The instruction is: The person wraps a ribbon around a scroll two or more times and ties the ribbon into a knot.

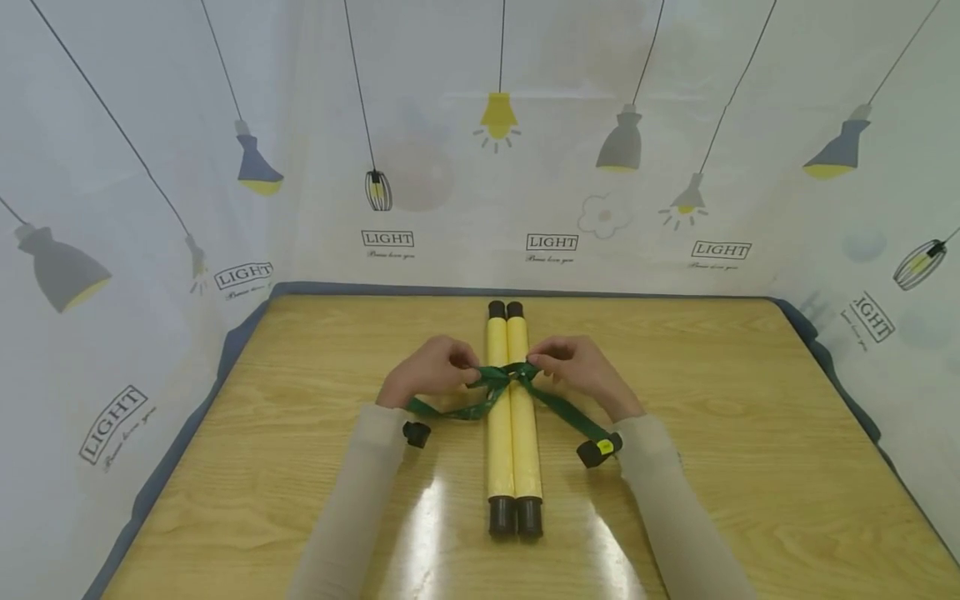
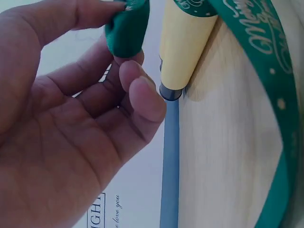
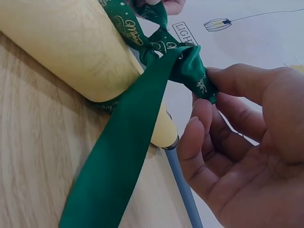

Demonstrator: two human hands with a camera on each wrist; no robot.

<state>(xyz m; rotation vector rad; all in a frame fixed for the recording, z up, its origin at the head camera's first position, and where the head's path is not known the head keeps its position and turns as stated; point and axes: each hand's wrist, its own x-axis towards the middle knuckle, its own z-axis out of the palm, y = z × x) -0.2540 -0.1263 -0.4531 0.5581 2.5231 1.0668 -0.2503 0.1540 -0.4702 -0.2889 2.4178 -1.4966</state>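
Two yellow rolls (image 1: 501, 450) with black end caps lie side by side on the table, pointing away from me. A green printed ribbon (image 3: 128, 137) wraps both near their middle, with a knot and bow loops on top. My left hand (image 1: 442, 367) pinches the left loop between thumb and forefinger; its other fingers curl loosely below, as the left wrist view shows. From the other side my right hand (image 1: 577, 367) pinches the right loop (image 3: 202, 85) between thumb and fingers. One loose tail hangs down on each side of the rolls.
The wood-grain table (image 1: 300, 500) has a blue edge (image 1: 525, 291) along its back. White curtain walls (image 1: 450, 200) printed with lamps rise behind and at both sides. Small black wrist cameras (image 1: 596, 451) sit under both wrists, close to the ribbon tails.
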